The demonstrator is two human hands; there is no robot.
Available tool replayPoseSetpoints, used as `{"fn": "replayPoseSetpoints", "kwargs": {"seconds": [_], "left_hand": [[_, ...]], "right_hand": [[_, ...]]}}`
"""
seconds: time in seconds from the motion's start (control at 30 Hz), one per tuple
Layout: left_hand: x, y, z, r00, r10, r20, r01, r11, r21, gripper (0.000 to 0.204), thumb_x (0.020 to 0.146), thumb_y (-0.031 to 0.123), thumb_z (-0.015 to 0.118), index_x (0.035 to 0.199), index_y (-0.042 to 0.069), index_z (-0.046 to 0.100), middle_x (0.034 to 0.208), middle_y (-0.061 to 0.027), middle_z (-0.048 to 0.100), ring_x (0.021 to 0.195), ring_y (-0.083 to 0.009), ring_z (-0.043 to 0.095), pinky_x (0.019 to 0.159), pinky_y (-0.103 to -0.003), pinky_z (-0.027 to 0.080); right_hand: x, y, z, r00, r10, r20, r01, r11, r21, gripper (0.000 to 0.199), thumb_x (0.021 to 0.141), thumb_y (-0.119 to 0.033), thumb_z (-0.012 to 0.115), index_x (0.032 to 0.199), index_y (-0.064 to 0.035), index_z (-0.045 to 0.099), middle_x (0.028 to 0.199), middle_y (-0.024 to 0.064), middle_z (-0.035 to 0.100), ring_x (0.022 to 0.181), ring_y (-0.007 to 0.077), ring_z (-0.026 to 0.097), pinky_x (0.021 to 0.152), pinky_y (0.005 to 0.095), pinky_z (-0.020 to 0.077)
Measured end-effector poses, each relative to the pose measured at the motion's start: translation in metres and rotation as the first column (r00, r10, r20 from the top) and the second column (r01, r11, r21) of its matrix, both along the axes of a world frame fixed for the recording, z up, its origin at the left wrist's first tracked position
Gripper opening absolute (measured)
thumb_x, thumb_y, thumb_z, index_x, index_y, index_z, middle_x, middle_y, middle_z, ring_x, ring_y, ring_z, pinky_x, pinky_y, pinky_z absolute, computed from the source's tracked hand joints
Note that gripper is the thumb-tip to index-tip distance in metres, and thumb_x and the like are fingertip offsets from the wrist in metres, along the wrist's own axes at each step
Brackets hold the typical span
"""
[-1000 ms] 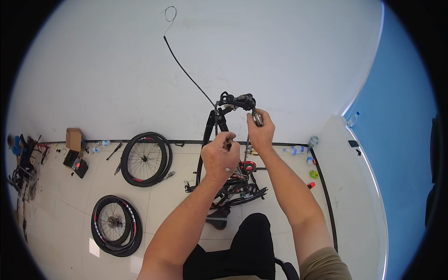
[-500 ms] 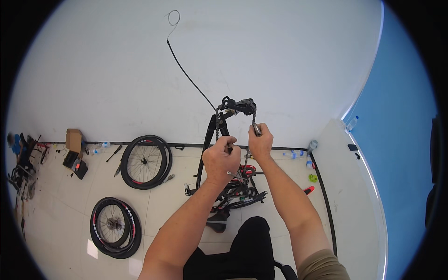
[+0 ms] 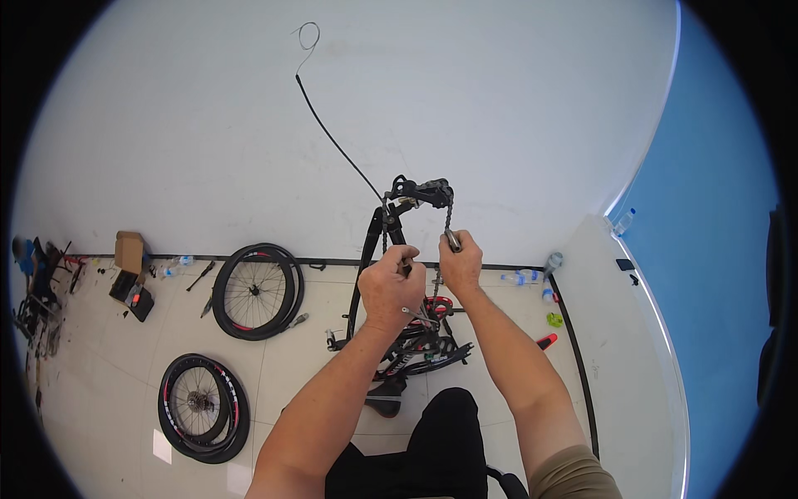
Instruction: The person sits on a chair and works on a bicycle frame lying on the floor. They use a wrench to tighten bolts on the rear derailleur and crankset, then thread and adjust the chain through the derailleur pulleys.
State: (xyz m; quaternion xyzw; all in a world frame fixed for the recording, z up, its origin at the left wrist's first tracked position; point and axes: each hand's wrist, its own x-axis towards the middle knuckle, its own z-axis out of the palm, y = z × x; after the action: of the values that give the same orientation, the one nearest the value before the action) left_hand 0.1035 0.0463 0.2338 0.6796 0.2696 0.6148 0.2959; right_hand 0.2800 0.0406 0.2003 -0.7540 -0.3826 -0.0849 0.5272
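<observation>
In front of me stands an upended black bicycle frame [image 3: 371,249], with a rear derailleur [image 3: 428,193] at its top. A chain [image 3: 450,214] hangs from the derailleur's right side toward my right hand [image 3: 461,264]. That hand is closed around a short silver metal piece [image 3: 453,241] at the chain; its exact kind is unclear. My left hand [image 3: 389,291] is beside the frame, its fingers curled around something dark, mostly hidden by the palm. From the derailleur end, a black cable housing [image 3: 337,141] rises to the upper left, with a thin inner wire [image 3: 308,37] looped at its tip.
Two wheels with tyres, one [image 3: 258,291] by the wall and one [image 3: 204,407] nearer, lie on the tiled floor to the left. Farther left are an open cardboard box [image 3: 130,249] and assorted parts. Plastic bottles [image 3: 519,278] and a red-black tool [image 3: 546,342] lie to the right.
My right hand has come slightly down and left along the chain, with the silver piece still in its grip. My left hand keeps nearly the same place and hold.
</observation>
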Motion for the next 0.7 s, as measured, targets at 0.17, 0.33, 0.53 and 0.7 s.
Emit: {"fn": "replayPoseSetpoints", "kwargs": {"seconds": [0.17, 0.33, 0.53, 0.7], "left_hand": [[-0.002, 0.000, 0.000, 1.000, -0.014, 0.017, 0.014, 1.000, 0.023, 0.011, 0.080, 0.002, 0.063, 0.088, 0.001, 0.070, 0.055, -0.0019, 0.054, 0.049, -0.0055, 0.047, 0.049, -0.024, 0.041], [0.000, 0.001, 0.000, 1.000, -0.003, 0.007, 0.003, 1.000, 0.019, 0.011, 0.080, 0.002, 0.063, 0.088, 0.001, 0.070, 0.054, -0.0011, 0.052, 0.048, -0.0054, 0.046, 0.048, -0.024, 0.040], [0.000, 0.000, 0.000, 1.000, 0.004, 0.006, -0.004, 1.000, 0.024, 0.011, 0.079, 0.002, 0.063, 0.088, 0.001, 0.070, 0.054, -0.0005, 0.052, 0.048, -0.0055, 0.046, 0.048, -0.024, 0.040], [0.001, 0.001, -0.001, 1.000, 0.005, -0.015, -0.005, 1.000, 0.007, 0.011, 0.079, 0.002, 0.063, 0.088, 0.001, 0.070, 0.055, -0.0011, 0.053, 0.049, -0.0057, 0.046, 0.049, -0.024, 0.041]], "right_hand": [[-0.006, 0.003, 0.013, 0.996, 0.087, 0.002, -0.086, 0.977, 0.196, 0.030, 0.086, -0.023, 0.071, 0.110, -0.0046, 0.065, 0.070, 0.0098, 0.067, 0.062, 0.0171, 0.064, 0.062, 0.0353, 0.0499], [-0.003, 0.011, 0.038, 0.998, 0.064, 0.026, -0.067, 0.981, 0.185, 0.023, 0.087, -0.023, 0.071, 0.099, -0.0044, 0.065, 0.072, 0.0106, 0.068, 0.062, 0.0225, 0.064, 0.064, 0.0372, 0.0513], [-0.006, 0.011, 0.040, 1.000, 0.007, 0.005, -0.008, 0.991, 0.134, 0.019, 0.087, -0.021, 0.070, 0.093, -0.0038, 0.064, 0.074, 0.0120, 0.069, 0.066, 0.0273, 0.067, 0.068, 0.0403, 0.0530], [-0.004, 0.012, 0.035, 0.998, -0.015, 0.065, 0.003, 0.984, 0.181, 0.019, 0.088, -0.019, 0.070, 0.087, -0.0016, 0.062, 0.066, 0.0104, 0.062, 0.059, 0.0200, 0.056, 0.060, 0.0379, 0.0479]]}}
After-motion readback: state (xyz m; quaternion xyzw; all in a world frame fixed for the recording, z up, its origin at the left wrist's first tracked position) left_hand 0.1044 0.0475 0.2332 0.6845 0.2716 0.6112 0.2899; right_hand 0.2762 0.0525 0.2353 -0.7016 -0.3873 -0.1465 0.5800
